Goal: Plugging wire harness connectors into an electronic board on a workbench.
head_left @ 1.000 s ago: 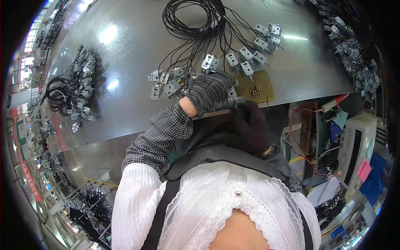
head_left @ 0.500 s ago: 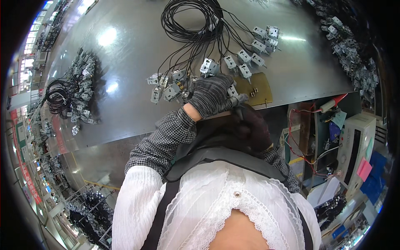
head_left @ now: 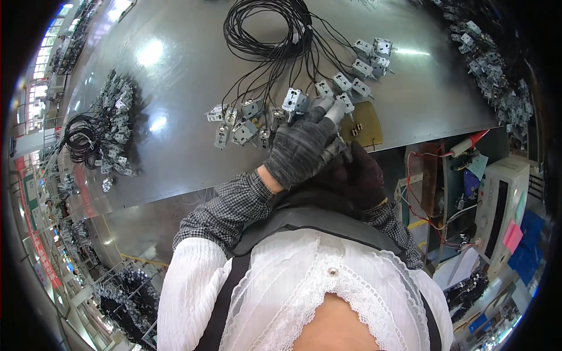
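My left hand, in a grey knit glove, reaches over the near table edge with its fingers stretched out and apart. Its fingertips lie against the small grey metal cable-end blocks; one block is right beside them, another block just above the knuckles. My right hand, in a dark maroon glove, is low at the table edge, close to the left thumb. Shadow and the left hand cover its fingers, so what it holds, if anything, is hidden. The blocks end thin black cables gathered in a coil.
A yellowish-brown plate with small metal pins lies at the near table edge. More cabled blocks are bunched on the left and far right. Below right stands a pale instrument box with red wires.
My left hand has shifted slightly toward me and its fingers have spread outward. My right hand has come up to the table edge beside it.
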Demonstrator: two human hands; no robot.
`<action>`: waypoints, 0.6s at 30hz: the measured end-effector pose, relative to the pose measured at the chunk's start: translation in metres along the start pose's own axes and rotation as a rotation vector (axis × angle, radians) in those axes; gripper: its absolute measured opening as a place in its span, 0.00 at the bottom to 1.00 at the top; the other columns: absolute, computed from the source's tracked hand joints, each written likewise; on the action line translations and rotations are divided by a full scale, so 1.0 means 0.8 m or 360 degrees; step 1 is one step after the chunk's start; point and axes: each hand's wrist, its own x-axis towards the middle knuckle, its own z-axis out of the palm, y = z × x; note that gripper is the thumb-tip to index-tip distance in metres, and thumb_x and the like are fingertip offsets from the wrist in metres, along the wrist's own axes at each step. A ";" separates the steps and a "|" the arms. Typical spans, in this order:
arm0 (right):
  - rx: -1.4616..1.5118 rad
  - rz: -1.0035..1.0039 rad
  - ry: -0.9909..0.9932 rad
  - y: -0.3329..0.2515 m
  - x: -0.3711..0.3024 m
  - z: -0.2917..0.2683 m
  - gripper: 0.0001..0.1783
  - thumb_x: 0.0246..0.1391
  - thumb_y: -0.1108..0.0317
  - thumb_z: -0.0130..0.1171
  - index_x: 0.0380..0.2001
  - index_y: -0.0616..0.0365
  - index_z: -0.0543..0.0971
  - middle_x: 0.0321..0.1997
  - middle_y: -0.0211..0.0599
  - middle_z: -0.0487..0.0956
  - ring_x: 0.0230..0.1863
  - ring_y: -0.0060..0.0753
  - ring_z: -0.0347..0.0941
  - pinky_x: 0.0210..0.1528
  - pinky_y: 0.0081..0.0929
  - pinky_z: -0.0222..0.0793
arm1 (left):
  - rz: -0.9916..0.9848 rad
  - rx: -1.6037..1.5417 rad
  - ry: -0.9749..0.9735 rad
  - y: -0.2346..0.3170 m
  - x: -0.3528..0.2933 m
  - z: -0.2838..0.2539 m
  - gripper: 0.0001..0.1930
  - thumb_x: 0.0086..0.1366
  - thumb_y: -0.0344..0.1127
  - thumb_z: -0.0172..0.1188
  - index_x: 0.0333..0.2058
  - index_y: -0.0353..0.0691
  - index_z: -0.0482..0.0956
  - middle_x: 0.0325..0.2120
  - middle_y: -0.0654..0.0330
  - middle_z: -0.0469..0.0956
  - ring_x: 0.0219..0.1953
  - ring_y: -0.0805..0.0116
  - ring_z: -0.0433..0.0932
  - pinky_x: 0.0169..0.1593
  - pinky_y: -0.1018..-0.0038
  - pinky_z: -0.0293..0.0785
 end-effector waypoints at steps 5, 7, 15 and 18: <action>-0.0025 0.0234 0.0136 -0.009 -0.004 0.031 0.23 0.74 0.49 0.55 0.56 0.58 0.76 0.55 0.39 0.80 0.55 0.36 0.78 0.60 0.40 0.78 | -0.0076 -0.0823 0.0129 -0.030 -0.018 -0.010 0.32 0.64 0.48 0.70 0.63 0.40 0.77 0.57 0.50 0.77 0.49 0.51 0.83 0.49 0.61 0.80; -0.0157 0.0184 0.0021 -0.014 -0.006 0.035 0.23 0.75 0.53 0.54 0.59 0.61 0.75 0.57 0.40 0.78 0.56 0.35 0.78 0.61 0.40 0.76 | -0.0033 0.0142 0.0636 -0.027 0.007 -0.036 0.27 0.64 0.44 0.70 0.60 0.41 0.80 0.54 0.51 0.79 0.46 0.51 0.83 0.51 0.61 0.78; -0.0641 -0.0084 0.0106 -0.009 0.014 0.051 0.24 0.76 0.54 0.52 0.60 0.64 0.75 0.60 0.42 0.78 0.59 0.34 0.76 0.65 0.38 0.72 | -0.0179 -0.0268 -0.0080 -0.066 0.012 -0.047 0.31 0.61 0.26 0.67 0.65 0.40 0.75 0.47 0.50 0.85 0.49 0.52 0.85 0.55 0.59 0.81; -0.0587 -0.0314 0.0180 -0.021 0.019 0.060 0.23 0.77 0.55 0.49 0.60 0.64 0.75 0.60 0.43 0.78 0.60 0.34 0.76 0.65 0.37 0.72 | 0.0039 -0.0745 0.0099 -0.050 0.020 -0.045 0.31 0.63 0.24 0.67 0.66 0.37 0.74 0.43 0.54 0.85 0.44 0.56 0.85 0.51 0.60 0.82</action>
